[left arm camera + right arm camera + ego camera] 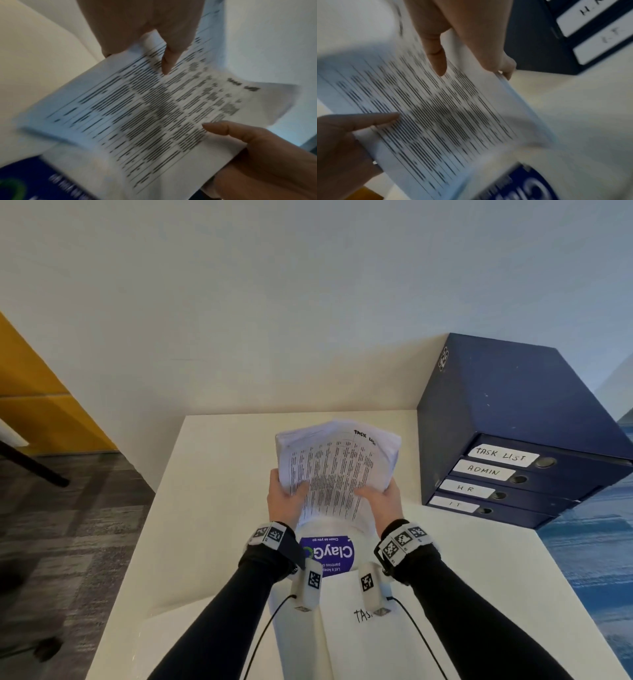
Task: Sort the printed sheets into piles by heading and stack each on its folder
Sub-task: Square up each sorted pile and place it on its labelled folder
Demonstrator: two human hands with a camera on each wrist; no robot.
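A thick stack of printed sheets [334, 470] is held tilted above the white table [212, 508], gripped from both sides. Its top sheet bears the handwritten heading "TASK LIST". My left hand [287, 498] grips the stack's lower left edge, thumb [169, 59] on top. My right hand [380, 496] grips the lower right edge, thumb [436, 58] on the print. Dark blue folders [513, 440] are stacked at the right, labelled TASK LIST, ADMIN, HR and IT from top to bottom. The sheet's text is blurred in both wrist views.
A white sheet [376, 645] with a handwritten heading starting "TAS" lies at the table's front, partly hidden by my right wrist camera. A purple "ClayGo" sticker [329, 556] shows under the stack. A wall stands behind, and the floor drops off to the left.
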